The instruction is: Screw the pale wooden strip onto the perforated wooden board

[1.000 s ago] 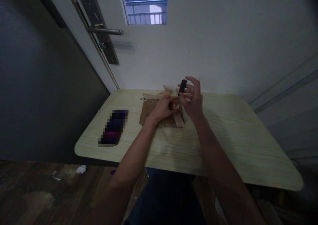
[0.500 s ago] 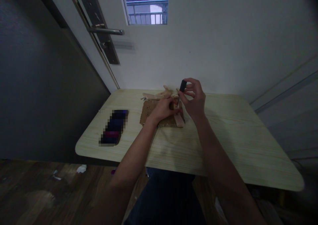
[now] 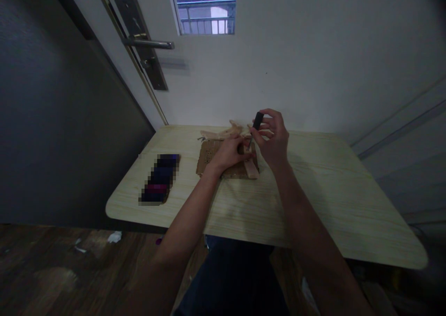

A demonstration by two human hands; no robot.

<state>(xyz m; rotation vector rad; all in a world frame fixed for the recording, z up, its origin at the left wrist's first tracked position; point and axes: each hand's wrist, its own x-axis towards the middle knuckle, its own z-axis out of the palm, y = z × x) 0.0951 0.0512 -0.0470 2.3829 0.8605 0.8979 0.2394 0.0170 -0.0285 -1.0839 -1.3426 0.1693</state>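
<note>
My right hand [image 3: 273, 137] is closed around a screwdriver [image 3: 258, 120] with a black handle. Its thin shaft slants down to a pale wooden strip [image 3: 251, 169]. That strip lies across the right end of a brown piece of cardboard [image 3: 208, 155] dotted with small holes. My left hand [image 3: 230, 155] grips the strip between thumb and fingers, close to the screwdriver's tip. Whatever sits right under the tip is too small to make out. Behind the cardboard lie pale wood pieces [image 3: 233, 130], partly hidden by my hands.
A blurred-out phone-like object [image 3: 160, 179] lies on the left of the light wooden table [image 3: 313, 204]. Behind the table stands a white door [image 3: 313, 51] with a metal handle [image 3: 149, 43]. White scraps [image 3: 114, 237] lie on the floor.
The screwdriver's handle has tilted slightly to the right, and the fingers of my right hand have shifted a little with it. My left hand and the cardboard stay in place.
</note>
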